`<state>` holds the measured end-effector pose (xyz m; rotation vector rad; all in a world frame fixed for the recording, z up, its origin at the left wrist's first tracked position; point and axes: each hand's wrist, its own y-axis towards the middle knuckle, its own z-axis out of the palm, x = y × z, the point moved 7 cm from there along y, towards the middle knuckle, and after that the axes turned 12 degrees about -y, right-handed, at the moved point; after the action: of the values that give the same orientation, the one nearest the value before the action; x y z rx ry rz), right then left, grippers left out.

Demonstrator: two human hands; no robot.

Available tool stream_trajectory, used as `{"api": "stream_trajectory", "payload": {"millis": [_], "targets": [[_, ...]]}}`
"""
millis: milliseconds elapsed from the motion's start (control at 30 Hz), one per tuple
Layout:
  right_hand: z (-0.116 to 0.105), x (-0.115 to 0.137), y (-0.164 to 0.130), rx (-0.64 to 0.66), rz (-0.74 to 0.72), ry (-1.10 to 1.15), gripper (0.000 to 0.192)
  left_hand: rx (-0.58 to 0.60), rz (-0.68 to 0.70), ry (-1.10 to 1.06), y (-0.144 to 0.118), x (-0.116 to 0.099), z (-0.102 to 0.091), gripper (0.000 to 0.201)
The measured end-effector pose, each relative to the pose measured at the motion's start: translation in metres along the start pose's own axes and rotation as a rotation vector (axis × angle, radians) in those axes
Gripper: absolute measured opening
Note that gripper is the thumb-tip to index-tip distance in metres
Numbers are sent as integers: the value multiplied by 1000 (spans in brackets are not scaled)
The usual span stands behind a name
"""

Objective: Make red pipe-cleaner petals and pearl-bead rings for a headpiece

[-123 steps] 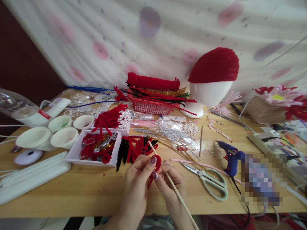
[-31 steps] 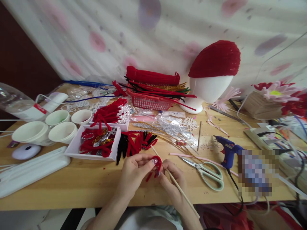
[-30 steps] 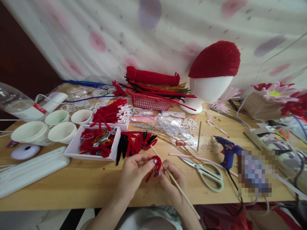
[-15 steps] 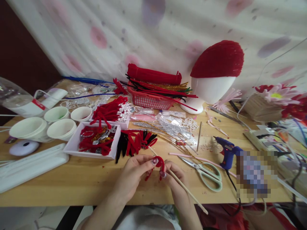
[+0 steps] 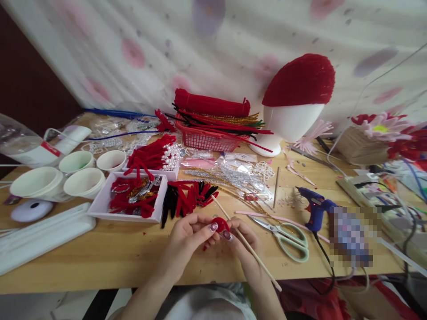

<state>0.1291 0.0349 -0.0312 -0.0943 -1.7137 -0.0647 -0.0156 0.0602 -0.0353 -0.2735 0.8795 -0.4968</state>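
Note:
Both my hands meet over the front middle of the wooden table (image 5: 110, 253). My left hand (image 5: 187, 238) pinches a small red pipe-cleaner coil (image 5: 220, 223) between thumb and fingers. My right hand (image 5: 245, 242) touches the same coil with its thumb and also holds a thin wooden stick (image 5: 253, 255) that runs from beside the coil down to the lower right. A short red tail hangs under the coil. Just beyond my hands lies a pile of red and black pipe-cleaner pieces (image 5: 188, 198).
White tray of red and gold bits (image 5: 131, 200), paper cups (image 5: 83, 180), red basket of pipe cleaners (image 5: 210, 135), foam head with red cap (image 5: 295, 102), green-handled scissors (image 5: 287, 235), blue glue gun (image 5: 315, 209), pink strip (image 5: 263, 216), white box lid (image 5: 43, 238) at left.
The red pipe cleaner has gone from an open loop to a tighter round coil between my fingers. My hands and the stick stayed near the same spot; the view shifted slightly.

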Motion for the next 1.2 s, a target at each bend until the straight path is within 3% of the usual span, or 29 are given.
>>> {"api": "stream_trajectory", "payload": {"millis": [167, 533, 700, 867, 1200], "targets": [[-4, 9, 1, 2, 18, 4, 20, -39, 70, 60, -4, -9, 0, 15], [5, -13, -3, 10, 162, 148, 19, 102, -4, 25, 1, 0, -2, 26], [4, 2, -2, -22, 138, 155, 21, 167, 28, 158, 3, -4, -4, 26], [8, 5, -2, 70, 62, 110, 16, 200, 138, 298, 0, -18, 1, 19], [2, 3, -3, 72, 91, 130, 17, 208, 83, 199, 1, -7, 4, 24]]}}
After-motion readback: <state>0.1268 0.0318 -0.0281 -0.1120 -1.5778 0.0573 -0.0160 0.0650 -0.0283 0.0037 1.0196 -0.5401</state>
